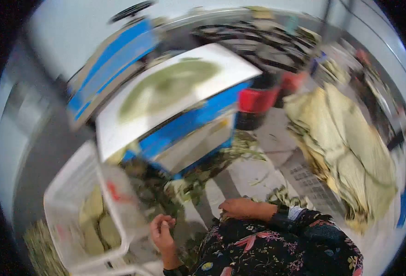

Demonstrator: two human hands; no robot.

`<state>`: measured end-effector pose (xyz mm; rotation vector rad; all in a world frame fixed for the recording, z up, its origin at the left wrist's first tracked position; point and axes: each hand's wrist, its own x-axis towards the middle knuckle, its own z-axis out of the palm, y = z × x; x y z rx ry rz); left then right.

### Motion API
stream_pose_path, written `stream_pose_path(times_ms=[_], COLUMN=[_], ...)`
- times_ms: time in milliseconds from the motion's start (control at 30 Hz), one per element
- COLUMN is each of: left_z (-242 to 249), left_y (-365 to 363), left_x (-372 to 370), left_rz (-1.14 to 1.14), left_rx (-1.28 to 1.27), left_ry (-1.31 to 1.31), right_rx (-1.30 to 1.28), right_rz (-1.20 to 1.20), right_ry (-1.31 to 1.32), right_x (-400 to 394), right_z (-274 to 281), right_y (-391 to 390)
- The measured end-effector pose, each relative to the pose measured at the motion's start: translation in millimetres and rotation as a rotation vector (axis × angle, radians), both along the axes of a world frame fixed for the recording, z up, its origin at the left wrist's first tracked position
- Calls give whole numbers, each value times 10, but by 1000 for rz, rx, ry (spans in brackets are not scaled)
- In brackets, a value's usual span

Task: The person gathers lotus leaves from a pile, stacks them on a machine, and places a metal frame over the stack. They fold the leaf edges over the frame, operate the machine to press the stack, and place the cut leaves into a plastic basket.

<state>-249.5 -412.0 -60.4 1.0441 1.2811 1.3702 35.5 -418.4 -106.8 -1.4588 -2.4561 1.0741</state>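
My left hand [162, 233] is raised beside the white plastic crate [120, 216], its fingers loosely bent and nothing visible in them. Pale green flat pieces [101, 225] lie inside that crate. In front of my body, over the flowered dark clothing [267, 244], is my right hand [242, 209] with its fingers curled in. Whatever it may hold is hidden. Ahead stands a white-topped table [111, 131] with blue sides, bearing a broad green leaf-like patch [170, 85]. The view is blurred.
A large bundle of pale flat leaves [345, 142], tied with cord, lies at the right. Green leafy scraps [203, 179] litter the floor. Behind the table are a red-and-black container [258, 101] and a blue-and-tan panel [113, 64].
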Motion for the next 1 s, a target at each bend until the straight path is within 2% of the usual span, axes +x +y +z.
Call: stream_pose_path(times_ms=[33,67,133,200,233,300,333,400,500,633,767,833,900,933,1000], left_z=[-135,-131,-127,40,-49,60,93,169,-56,-31,-140,-158,-160,-154,-154], left_y=[120,240,297,515,524,585,628,705,840,961,1204,1291,1414,1448,1468], left_x=[291,638,1401,1768,2337,2887,2980,3007,3128,3505,3853,4051,4232,4309,4472], left_rz=[-49,-133,-352,-479,-536,-657,-709,-785,-883,-1001,-1188,-1287,-1361,-1414,-1441], left_rx=[-76,-68,-107,-150,-173,-189,-192,-216,-282,-330,-295,-219,-164,-129,-140], left_ry=[-22,-5,47,53,81,86,87,178,175,221,214,192,233,294,299], right_rx=[129,141,186,281,285,421,483,439,498,511,372,345,268,276,496], right_rz=[-103,-187,-557,-889,-928,-1210,-1254,-1350,-1445,-1644,-1994,-2075,-2310,-2314,-2320], right_ry=[65,74,74,78,105,22,-98,-102,-269,-479,-678,-734,-299,-305,159], right_x=[348,699,1462,1817,2381,2854,2938,2978,3045,3253,3251,3266,3266,3341,3555], right_z=[-56,-63,-38,181,93,261,369,534,463,414,582,623,633,630,593], right_y=[-111,-216,-484,-638,-768,-977,-1059,-1209,-1477,-2055,-2669,-2854,-2855,-2793,-2585])
